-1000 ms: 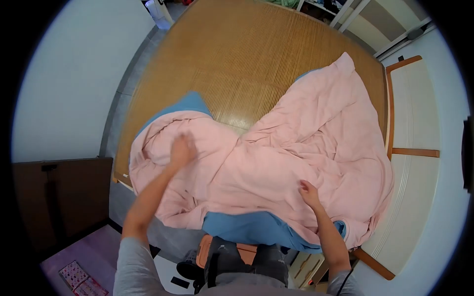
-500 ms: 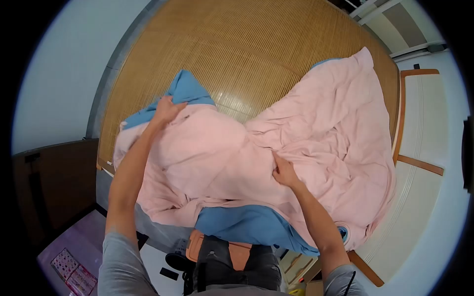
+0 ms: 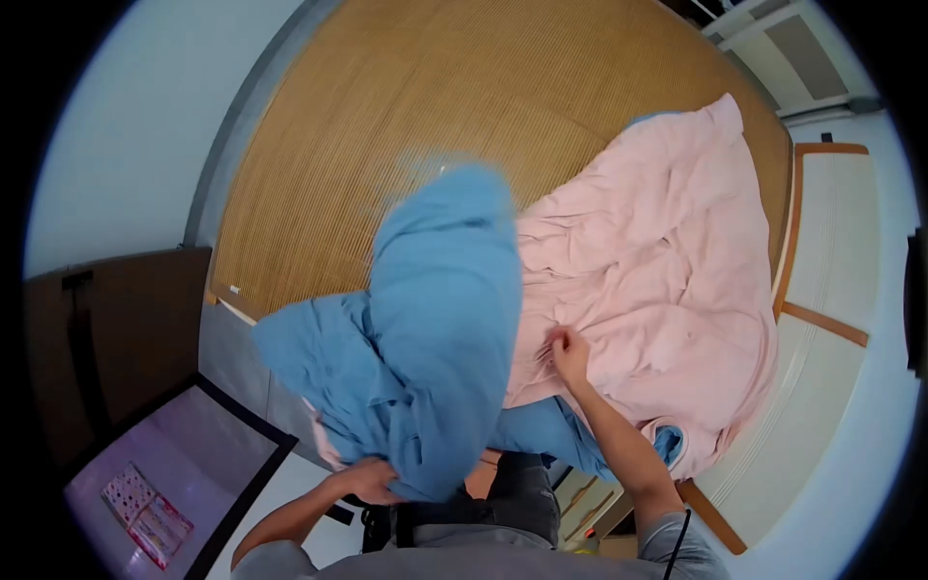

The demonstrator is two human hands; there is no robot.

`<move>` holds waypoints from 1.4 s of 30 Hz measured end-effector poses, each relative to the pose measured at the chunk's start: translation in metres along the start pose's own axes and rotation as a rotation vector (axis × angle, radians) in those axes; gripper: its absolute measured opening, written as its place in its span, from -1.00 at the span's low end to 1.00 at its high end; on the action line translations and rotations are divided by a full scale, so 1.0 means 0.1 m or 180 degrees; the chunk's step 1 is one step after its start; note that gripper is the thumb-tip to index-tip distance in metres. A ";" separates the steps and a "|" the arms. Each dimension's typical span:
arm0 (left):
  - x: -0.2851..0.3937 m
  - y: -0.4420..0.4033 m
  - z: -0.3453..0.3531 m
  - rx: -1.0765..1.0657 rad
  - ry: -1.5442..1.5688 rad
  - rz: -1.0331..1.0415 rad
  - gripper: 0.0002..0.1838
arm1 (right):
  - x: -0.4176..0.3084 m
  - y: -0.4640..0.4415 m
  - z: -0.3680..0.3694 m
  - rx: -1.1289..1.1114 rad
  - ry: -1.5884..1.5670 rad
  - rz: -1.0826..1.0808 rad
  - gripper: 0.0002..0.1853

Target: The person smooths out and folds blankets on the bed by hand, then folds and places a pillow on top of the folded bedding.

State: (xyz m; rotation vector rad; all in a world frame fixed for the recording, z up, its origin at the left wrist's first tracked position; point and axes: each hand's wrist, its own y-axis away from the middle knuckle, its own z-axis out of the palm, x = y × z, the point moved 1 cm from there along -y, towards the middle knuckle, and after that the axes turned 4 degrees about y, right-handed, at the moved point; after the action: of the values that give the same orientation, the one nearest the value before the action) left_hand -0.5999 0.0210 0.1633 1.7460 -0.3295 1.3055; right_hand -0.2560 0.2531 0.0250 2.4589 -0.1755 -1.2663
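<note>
A thick quilt, pink on one face [image 3: 667, 261] and blue on the other [image 3: 445, 280], lies over the near part of a slatted mat bed. Its left portion is turned blue side up, bulging and blurred at its top edge. My left hand [image 3: 372, 480] is closed on the blue cloth at the near edge, close to my body. On the pink face, right of the blue fold, rests my right hand [image 3: 569, 354], its fingers curled against the fabric; they seem to pinch a crease of it.
The woven mat [image 3: 406, 106] covers the bed. A cream headboard with wooden trim [image 3: 831, 222] stands at the right. At the left are a dark brown panel [image 3: 135, 338] and a purple-lit surface with a patterned item [image 3: 145, 512]. A wall runs along the upper left.
My left hand has come from the quilt's far left edge back toward my body, turning the left part over to blue. My right hand has shifted slightly right and nearer.
</note>
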 end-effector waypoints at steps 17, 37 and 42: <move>0.12 -0.43 -1.40 0.3602 0.0315 -0.0420 -0.51 | -1.56 -0.55 1.30 -0.0672 -0.1356 -0.0075 -0.69; -1.19 0.92 0.29 0.3818 0.4594 -0.1952 -0.74 | -1.05 -1.42 1.00 -0.1235 0.3663 -0.2666 -0.25; -1.10 1.16 0.54 0.3524 0.3933 -0.2418 -0.74 | -1.00 -1.60 0.54 -0.2421 0.3892 -0.2537 -0.61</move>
State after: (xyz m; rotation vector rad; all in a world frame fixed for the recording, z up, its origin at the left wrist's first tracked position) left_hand -0.6882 -0.1172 0.1240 1.1567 1.8239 1.7415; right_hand -0.3673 0.4141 0.0119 2.1219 1.3831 0.2213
